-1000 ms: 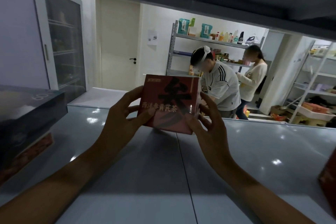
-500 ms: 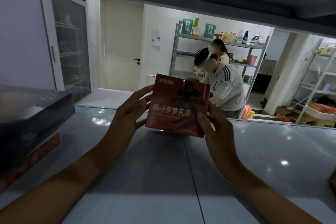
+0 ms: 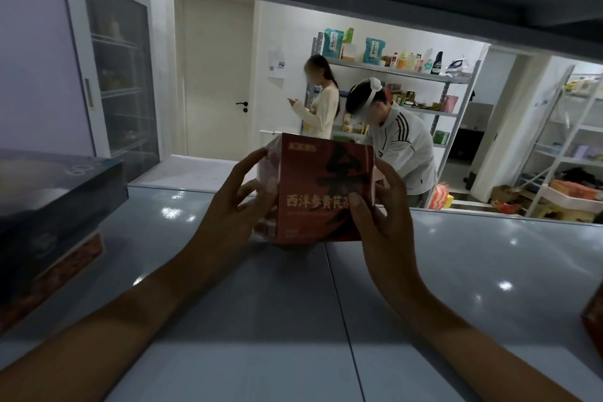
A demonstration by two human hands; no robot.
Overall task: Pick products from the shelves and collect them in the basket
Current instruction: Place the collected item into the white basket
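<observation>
A red tea box [image 3: 313, 186] with gold lettering and a large black character is held just above the grey metal shelf [image 3: 267, 320]. My left hand [image 3: 238, 202] grips its left side, thumb on the front face. On the right side my right hand [image 3: 381, 209] grips it, thumb over the lettering. The box's front faces me. No basket is in view.
A dark blue box [image 3: 55, 206] lies on a reddish box [image 3: 62, 268] at the shelf's left. Another red box's corner [image 3: 594, 320] shows at the right edge. The upper shelf hangs close overhead. Beyond, two people stand at a stocked rack [image 3: 424, 75].
The red box has come closer to me between both hands and turned to show its left side. In the background one person walked left behind the other.
</observation>
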